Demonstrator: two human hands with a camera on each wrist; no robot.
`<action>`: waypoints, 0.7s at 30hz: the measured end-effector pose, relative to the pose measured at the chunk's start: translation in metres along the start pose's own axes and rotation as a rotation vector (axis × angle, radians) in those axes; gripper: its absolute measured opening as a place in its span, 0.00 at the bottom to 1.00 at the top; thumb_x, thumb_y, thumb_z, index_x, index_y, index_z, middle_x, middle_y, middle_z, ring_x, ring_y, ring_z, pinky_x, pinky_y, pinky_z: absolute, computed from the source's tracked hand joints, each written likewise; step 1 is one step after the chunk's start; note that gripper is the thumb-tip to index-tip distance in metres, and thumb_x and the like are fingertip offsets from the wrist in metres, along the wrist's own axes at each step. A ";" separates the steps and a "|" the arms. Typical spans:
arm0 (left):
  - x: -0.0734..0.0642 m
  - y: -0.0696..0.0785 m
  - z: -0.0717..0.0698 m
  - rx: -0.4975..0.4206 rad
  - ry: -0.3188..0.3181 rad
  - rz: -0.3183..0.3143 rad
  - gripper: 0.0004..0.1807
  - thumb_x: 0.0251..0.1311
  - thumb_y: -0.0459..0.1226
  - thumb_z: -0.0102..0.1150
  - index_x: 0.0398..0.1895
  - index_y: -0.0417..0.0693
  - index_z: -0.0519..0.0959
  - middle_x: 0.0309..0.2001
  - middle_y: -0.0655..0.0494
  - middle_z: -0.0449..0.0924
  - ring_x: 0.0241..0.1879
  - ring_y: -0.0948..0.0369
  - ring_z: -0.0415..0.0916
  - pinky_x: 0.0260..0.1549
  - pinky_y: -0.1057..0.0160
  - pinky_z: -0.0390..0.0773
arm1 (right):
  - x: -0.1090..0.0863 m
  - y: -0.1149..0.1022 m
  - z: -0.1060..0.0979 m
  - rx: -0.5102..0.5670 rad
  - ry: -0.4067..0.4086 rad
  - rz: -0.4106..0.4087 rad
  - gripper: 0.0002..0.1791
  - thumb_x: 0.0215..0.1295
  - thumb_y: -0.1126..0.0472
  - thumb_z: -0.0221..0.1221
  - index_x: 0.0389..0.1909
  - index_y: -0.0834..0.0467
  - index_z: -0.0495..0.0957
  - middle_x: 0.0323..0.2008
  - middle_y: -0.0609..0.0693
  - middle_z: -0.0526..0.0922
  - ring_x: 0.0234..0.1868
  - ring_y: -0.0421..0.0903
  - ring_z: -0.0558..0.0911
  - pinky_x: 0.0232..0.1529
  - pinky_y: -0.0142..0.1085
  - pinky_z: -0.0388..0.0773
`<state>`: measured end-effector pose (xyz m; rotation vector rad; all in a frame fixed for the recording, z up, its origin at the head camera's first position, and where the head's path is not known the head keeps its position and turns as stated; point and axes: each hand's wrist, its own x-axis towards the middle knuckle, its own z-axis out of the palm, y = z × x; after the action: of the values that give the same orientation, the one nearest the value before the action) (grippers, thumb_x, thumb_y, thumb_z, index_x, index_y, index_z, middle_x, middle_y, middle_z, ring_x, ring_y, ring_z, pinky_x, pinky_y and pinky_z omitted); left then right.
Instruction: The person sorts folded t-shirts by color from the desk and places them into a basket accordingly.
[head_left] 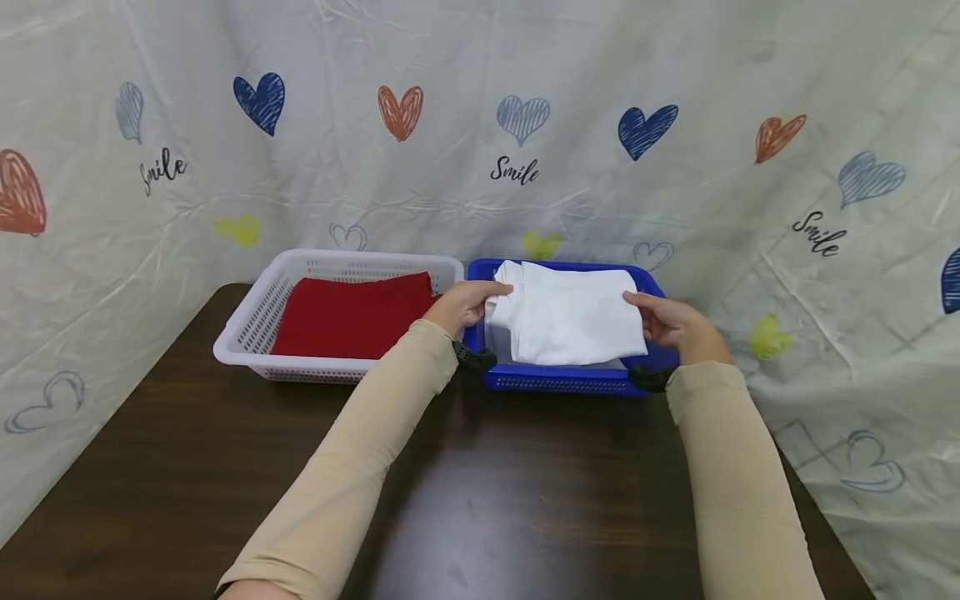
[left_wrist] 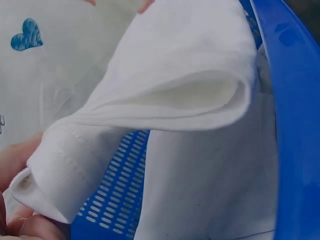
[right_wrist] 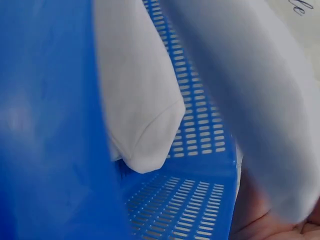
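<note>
A folded white cloth (head_left: 573, 312) is held by both hands over the blue basket (head_left: 566, 382). My left hand (head_left: 462, 303) pinches its left end, thumb on top, where the fabric bunches into a rolled fold. At the opposite end, my right hand (head_left: 671, 323) grips the edge between thumb and fingers. The left wrist view shows the cloth's layers (left_wrist: 175, 107) sagging open in a loop. Beneath it, another white cloth (right_wrist: 142, 100) lies inside the basket, seen in the right wrist view against the perforated blue wall.
A white basket (head_left: 251, 358) stands left of the blue one, holding folded red cloth (head_left: 352, 317). Both sit at the far side of a dark wooden table (head_left: 480, 492). Behind hangs a pale curtain (head_left: 450, 192) printed with hearts and "Smile".
</note>
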<state>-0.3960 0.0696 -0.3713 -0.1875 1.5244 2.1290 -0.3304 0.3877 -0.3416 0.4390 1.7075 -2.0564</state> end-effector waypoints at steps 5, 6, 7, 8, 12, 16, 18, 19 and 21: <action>0.002 -0.005 0.008 -0.007 -0.016 -0.012 0.24 0.61 0.24 0.60 0.62 0.31 0.73 0.41 0.53 0.79 0.30 0.64 0.78 0.25 0.71 0.81 | 0.001 0.002 -0.005 0.006 0.017 0.020 0.21 0.76 0.54 0.51 0.23 0.51 0.83 0.23 0.42 0.86 0.26 0.37 0.84 0.27 0.27 0.81; 0.003 -0.006 0.009 -0.003 -0.020 -0.016 0.24 0.62 0.24 0.60 0.63 0.32 0.73 0.43 0.52 0.79 0.29 0.64 0.78 0.25 0.71 0.81 | 0.001 0.003 -0.006 0.011 0.024 0.021 0.21 0.76 0.54 0.50 0.23 0.51 0.83 0.22 0.42 0.86 0.25 0.37 0.83 0.26 0.27 0.80; 0.003 -0.007 0.012 -0.001 -0.025 -0.018 0.24 0.62 0.23 0.60 0.63 0.32 0.73 0.46 0.51 0.80 0.29 0.64 0.78 0.25 0.71 0.80 | 0.002 0.004 -0.006 0.020 0.033 0.021 0.21 0.76 0.55 0.51 0.23 0.51 0.84 0.22 0.42 0.86 0.25 0.37 0.83 0.26 0.26 0.79; 0.004 -0.008 0.013 0.003 -0.027 -0.021 0.25 0.62 0.23 0.59 0.63 0.32 0.73 0.50 0.49 0.80 0.29 0.64 0.77 0.25 0.71 0.80 | 0.003 0.005 -0.006 0.026 0.040 0.022 0.21 0.76 0.55 0.51 0.22 0.51 0.84 0.22 0.42 0.86 0.25 0.36 0.83 0.25 0.26 0.78; 0.007 -0.012 0.019 0.005 -0.002 -0.036 0.29 0.61 0.22 0.59 0.67 0.34 0.69 0.66 0.46 0.73 0.31 0.64 0.75 0.25 0.72 0.78 | 0.005 0.009 -0.006 0.049 0.077 0.023 0.20 0.75 0.57 0.51 0.22 0.51 0.83 0.22 0.42 0.85 0.25 0.36 0.82 0.26 0.26 0.78; 0.008 -0.014 0.021 0.016 0.019 -0.044 0.35 0.60 0.21 0.59 0.72 0.36 0.63 0.72 0.46 0.66 0.42 0.61 0.76 0.32 0.71 0.78 | 0.006 0.012 -0.007 0.078 0.104 0.026 0.20 0.75 0.59 0.51 0.22 0.53 0.83 0.22 0.44 0.85 0.26 0.36 0.82 0.29 0.27 0.80; 0.008 -0.015 0.021 0.044 0.018 -0.045 0.37 0.60 0.21 0.59 0.74 0.37 0.61 0.74 0.47 0.63 0.52 0.59 0.77 0.40 0.69 0.80 | 0.006 0.014 -0.007 0.087 0.119 0.029 0.20 0.75 0.60 0.52 0.22 0.54 0.83 0.22 0.44 0.85 0.27 0.37 0.83 0.30 0.27 0.81; 0.007 -0.015 0.021 0.057 0.018 -0.045 0.38 0.61 0.21 0.59 0.74 0.37 0.60 0.75 0.47 0.61 0.57 0.57 0.76 0.45 0.68 0.80 | 0.006 0.015 -0.006 0.092 0.122 0.030 0.20 0.75 0.60 0.52 0.21 0.54 0.82 0.23 0.45 0.85 0.27 0.37 0.83 0.31 0.27 0.82; 0.006 -0.016 0.022 0.090 0.018 -0.043 0.39 0.61 0.22 0.59 0.75 0.39 0.59 0.77 0.48 0.57 0.66 0.56 0.71 0.57 0.65 0.78 | 0.006 0.016 -0.007 0.092 0.125 0.032 0.20 0.75 0.60 0.51 0.21 0.55 0.82 0.23 0.45 0.86 0.27 0.37 0.84 0.31 0.28 0.82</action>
<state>-0.3895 0.0956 -0.3787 -0.2063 1.6089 2.0257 -0.3278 0.3911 -0.3599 0.6319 1.6686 -2.1306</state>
